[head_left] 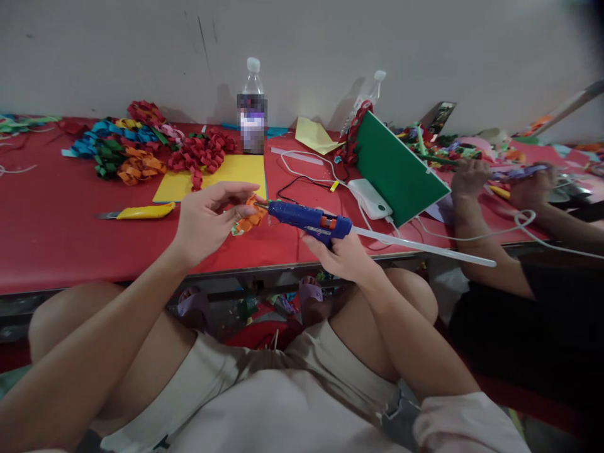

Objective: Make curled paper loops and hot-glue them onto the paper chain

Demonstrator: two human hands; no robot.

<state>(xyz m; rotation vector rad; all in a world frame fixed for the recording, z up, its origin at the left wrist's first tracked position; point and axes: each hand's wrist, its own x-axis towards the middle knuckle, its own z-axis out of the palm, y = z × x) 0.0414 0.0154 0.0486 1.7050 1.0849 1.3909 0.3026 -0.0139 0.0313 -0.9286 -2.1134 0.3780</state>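
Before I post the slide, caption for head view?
Right hand points a blue glue gun at the orange paper piece held in the left hand, at a red tabletop.

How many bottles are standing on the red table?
2. One bottle stands at the far edge of the yellow sheet; the other bottle is behind the green board, its lower part hidden. More could be hidden there.

Blurred label (253, 119), glue gun (302, 218) trigger apparently hidden
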